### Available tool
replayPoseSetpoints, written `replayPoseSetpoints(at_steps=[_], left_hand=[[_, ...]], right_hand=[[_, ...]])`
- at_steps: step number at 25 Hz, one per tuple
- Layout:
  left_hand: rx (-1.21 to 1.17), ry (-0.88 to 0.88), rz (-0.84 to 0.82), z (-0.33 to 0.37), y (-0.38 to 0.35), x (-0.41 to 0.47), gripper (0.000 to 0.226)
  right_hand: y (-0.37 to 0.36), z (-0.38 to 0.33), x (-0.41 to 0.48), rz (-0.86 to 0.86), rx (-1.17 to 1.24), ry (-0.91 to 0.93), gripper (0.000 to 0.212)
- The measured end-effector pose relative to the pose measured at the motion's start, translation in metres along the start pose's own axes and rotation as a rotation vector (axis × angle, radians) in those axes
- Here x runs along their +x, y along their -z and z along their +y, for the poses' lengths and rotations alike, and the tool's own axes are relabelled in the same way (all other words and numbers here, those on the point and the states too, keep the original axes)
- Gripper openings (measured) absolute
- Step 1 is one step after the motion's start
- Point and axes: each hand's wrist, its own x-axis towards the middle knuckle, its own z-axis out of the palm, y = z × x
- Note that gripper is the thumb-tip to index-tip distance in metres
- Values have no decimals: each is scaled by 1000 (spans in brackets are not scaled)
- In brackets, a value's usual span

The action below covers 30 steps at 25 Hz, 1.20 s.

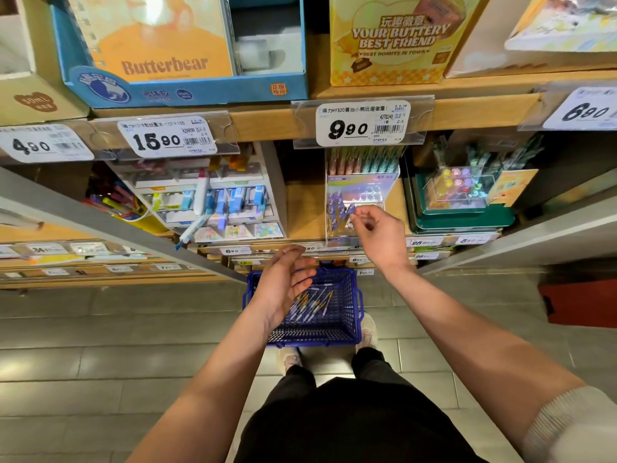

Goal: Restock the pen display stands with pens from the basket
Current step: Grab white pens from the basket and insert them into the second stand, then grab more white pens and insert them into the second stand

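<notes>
On the far shelf you read "Butterbear" on the blue box (180, 66), "YOUR BUTTERY BEST FRIEND" on the yellow box (387, 45), and price tags 4.90 (40, 145), 15.90 (167, 137), 9.90 (362, 123), 6.90 (584, 110).

Basket (347, 315) sits on floor (100, 379), right in front of person's feet, below shelf unit. Loose pens (310, 304) lie in basket, toward its left-centre. Left hand (283, 285) hangs over basket's left rim, above the pens, not touching them. Right hand (380, 235) is higher & to the right, at front of clear pen display stand (360, 195), fingertips by the pens (339, 210) in stand's lower-left compartment. Stand is on middle shelf, under the 9.90 price tag (362, 123). Tiered display w/ correction tapes (213, 202) stands left of it, gap between. Tray display (464, 202) stands just right. Boxes sit on shelf above.
</notes>
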Motion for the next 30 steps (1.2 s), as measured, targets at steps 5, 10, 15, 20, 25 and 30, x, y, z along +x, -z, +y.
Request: replayPoseSetpoints(at_steps=[5, 10, 15, 20, 25, 30], left_hand=[[-3, -3, -27, 0, 5, -3, 31], [11, 11, -80, 2, 8, -8, 26], [20, 48, -151, 5, 15, -17, 23], [129, 51, -217, 14, 23, -26, 25], [207, 28, -263, 15, 32, -34, 31], [145, 32, -214, -12, 63, -40, 33]], right_hand=[[-7, 7, -1, -155, -123, 44, 17], [-13, 10, 1, -166, -109, -33, 13], [-13, 6, 2, -189, -142, -178, 15], [-1, -3, -16, -88, 30, -324, 25], [5, -43, -64, -93, 412, -368, 24], [-12, -63, -125, -170, 563, -339, 22]])
